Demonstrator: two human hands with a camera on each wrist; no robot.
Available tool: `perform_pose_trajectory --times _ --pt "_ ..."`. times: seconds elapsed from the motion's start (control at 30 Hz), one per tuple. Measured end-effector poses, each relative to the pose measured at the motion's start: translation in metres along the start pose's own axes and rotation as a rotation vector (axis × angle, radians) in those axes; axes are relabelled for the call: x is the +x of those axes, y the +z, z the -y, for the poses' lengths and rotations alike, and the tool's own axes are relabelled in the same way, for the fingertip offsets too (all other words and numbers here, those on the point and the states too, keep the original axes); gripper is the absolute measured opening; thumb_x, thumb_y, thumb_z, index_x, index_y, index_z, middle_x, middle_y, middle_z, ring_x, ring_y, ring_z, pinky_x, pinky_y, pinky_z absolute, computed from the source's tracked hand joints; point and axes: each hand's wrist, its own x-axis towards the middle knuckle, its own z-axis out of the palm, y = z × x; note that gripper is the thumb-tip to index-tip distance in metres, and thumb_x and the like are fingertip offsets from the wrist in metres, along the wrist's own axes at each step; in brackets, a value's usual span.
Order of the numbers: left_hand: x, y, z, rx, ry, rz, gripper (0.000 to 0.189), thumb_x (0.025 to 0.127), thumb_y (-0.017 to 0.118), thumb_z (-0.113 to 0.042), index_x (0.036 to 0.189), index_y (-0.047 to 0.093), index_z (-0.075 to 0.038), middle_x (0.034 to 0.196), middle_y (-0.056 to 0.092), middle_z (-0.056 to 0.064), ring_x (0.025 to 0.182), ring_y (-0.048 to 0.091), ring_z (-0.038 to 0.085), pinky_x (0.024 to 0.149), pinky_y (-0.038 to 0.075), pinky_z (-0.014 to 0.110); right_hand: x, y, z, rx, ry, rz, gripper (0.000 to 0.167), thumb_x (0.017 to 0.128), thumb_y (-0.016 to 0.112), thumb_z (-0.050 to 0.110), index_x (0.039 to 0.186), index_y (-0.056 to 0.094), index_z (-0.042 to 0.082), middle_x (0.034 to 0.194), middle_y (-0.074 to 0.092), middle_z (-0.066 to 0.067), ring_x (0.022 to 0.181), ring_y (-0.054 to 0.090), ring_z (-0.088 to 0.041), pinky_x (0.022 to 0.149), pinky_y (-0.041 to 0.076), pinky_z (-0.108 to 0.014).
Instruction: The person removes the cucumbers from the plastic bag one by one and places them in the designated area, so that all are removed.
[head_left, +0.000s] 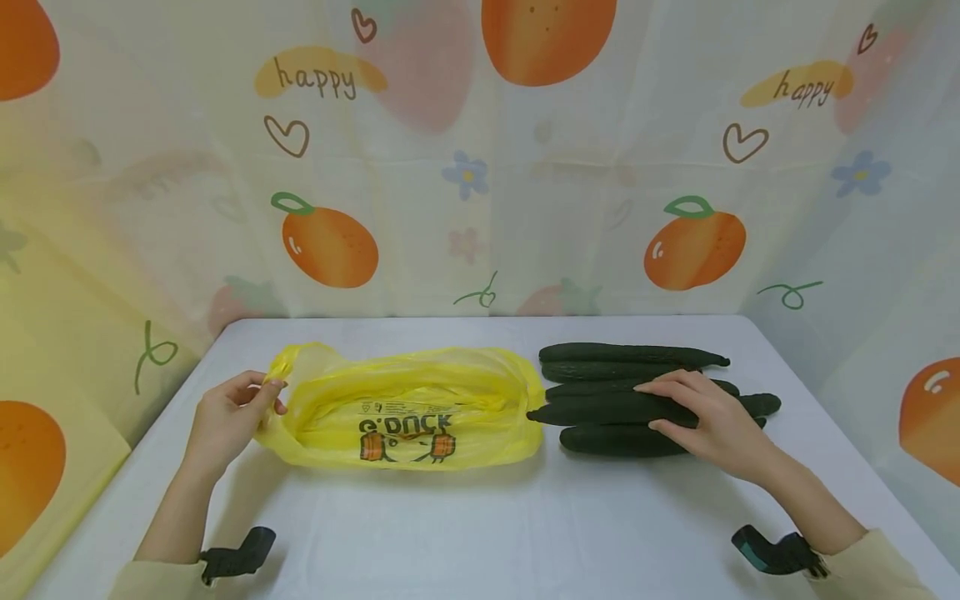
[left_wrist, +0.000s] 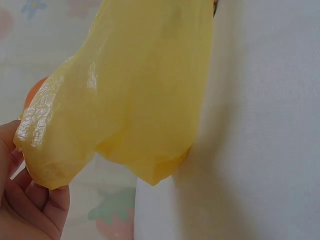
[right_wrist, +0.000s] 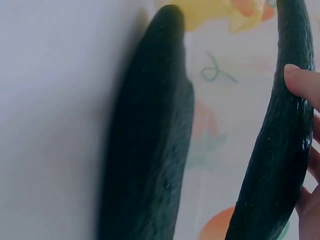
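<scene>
A yellow plastic bag point(head_left: 487, 450) with an upside-down duck print lies on the table, its mouth spread wide and facing up. My left hand point(head_left: 228, 421) pinches the bag's left edge between thumb and fingers; in the left wrist view the bag point(left_wrist: 145, 90) hangs from that hand point(left_wrist: 32, 200). On the right, my right hand point(head_left: 716, 425) grips a long dark green cucumber point(head_left: 607, 409), whose tip reaches the bag's right rim. In the right wrist view, thumb and fingers lie on opposite sides of this cucumber point(right_wrist: 270, 160), apart from another cucumber point(right_wrist: 147, 135).
Several more cucumbers point(head_left: 630, 354) lie side by side around the gripped one, partly hidden by my right hand. Everything rests on a white-covered table point(head_left: 465, 533). Behind it hangs a fruit-patterned curtain point(head_left: 555, 233). Black wrist cameras point(head_left: 240, 554) sit on both forearms.
</scene>
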Motion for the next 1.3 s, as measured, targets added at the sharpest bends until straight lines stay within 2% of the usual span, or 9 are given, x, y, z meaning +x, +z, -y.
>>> perform_pose_trajectory --times 0.1,0.17,0.33,0.37,0.67,0.87,1.07,1.3 --pt "-0.003 -0.001 -0.009 0.037 0.035 -0.003 0.037 0.090 0.056 -0.041 0.094 0.062 -0.004 0.064 0.064 -0.001 0.056 0.051 0.013 0.047 0.045 0.022 -0.011 -0.003 -0.001 0.000 -0.001 0.001 0.059 0.061 0.081 0.005 0.115 0.062 0.020 0.108 0.057 0.009 0.098 0.050 -0.005 0.081 0.038 -0.009" --pt "-0.004 0.000 -0.012 0.024 0.028 -0.014 0.035 0.089 0.057 -0.039 0.092 0.062 -0.004 0.063 0.063 -0.001 0.055 0.050 0.012 0.046 0.044 0.022 -0.017 -0.005 -0.002 0.001 0.000 0.006 0.060 0.061 0.081 0.005 0.115 0.062 0.021 0.108 0.057 0.010 0.099 0.049 -0.004 0.082 0.037 -0.009" --pt "-0.004 0.000 -0.014 0.039 0.014 -0.028 0.032 0.089 0.058 -0.038 0.092 0.063 -0.005 0.061 0.063 -0.003 0.054 0.050 0.011 0.045 0.043 0.022 -0.035 -0.004 -0.006 0.009 0.016 0.037 0.059 0.060 0.082 0.006 0.114 0.062 0.021 0.108 0.057 0.010 0.100 0.049 -0.003 0.084 0.035 -0.007" --pt "-0.004 -0.001 -0.014 0.057 0.028 -0.023 0.034 0.090 0.057 -0.038 0.092 0.062 -0.005 0.062 0.063 -0.003 0.054 0.050 0.011 0.046 0.043 0.022 -0.038 -0.003 -0.008 0.006 0.021 0.049 0.059 0.060 0.082 0.006 0.113 0.062 0.021 0.108 0.057 0.011 0.100 0.049 -0.002 0.084 0.036 -0.006" --pt "-0.005 0.000 -0.016 0.058 0.035 0.000 0.033 0.091 0.056 -0.036 0.097 0.062 -0.004 0.063 0.063 -0.005 0.055 0.050 0.008 0.047 0.042 0.020 -0.064 0.004 -0.015 -0.042 0.083 0.104 0.060 0.056 0.084 0.007 0.109 0.063 0.022 0.103 0.056 0.013 0.093 0.051 -0.003 0.077 0.038 -0.004" --pt "-0.006 0.000 -0.015 0.066 0.031 -0.005 0.034 0.091 0.055 -0.036 0.096 0.062 -0.003 0.064 0.063 -0.005 0.056 0.050 0.008 0.047 0.043 0.020 -0.072 0.011 -0.019 -0.047 0.085 0.136 0.057 0.056 0.085 0.009 0.107 0.063 0.024 0.101 0.056 0.015 0.090 0.052 -0.004 0.075 0.039 -0.006" --pt "-0.006 0.000 -0.015 0.055 0.028 -0.003 0.035 0.091 0.055 -0.036 0.097 0.061 -0.002 0.064 0.062 -0.005 0.055 0.051 0.008 0.048 0.044 0.020 -0.075 0.015 -0.021 -0.071 0.074 0.145 0.054 0.056 0.085 0.011 0.104 0.064 0.023 0.098 0.055 0.016 0.085 0.053 -0.004 0.067 0.044 -0.015" --pt "-0.006 -0.001 -0.014 0.058 0.035 -0.009 0.035 0.091 0.055 -0.036 0.097 0.061 -0.002 0.063 0.062 -0.006 0.055 0.051 0.008 0.048 0.044 0.020 -0.075 0.019 -0.024 -0.072 0.045 0.136 0.054 0.053 0.086 0.012 0.103 0.065 0.021 0.096 0.054 0.013 0.082 0.052 -0.004 0.064 0.044 -0.015"
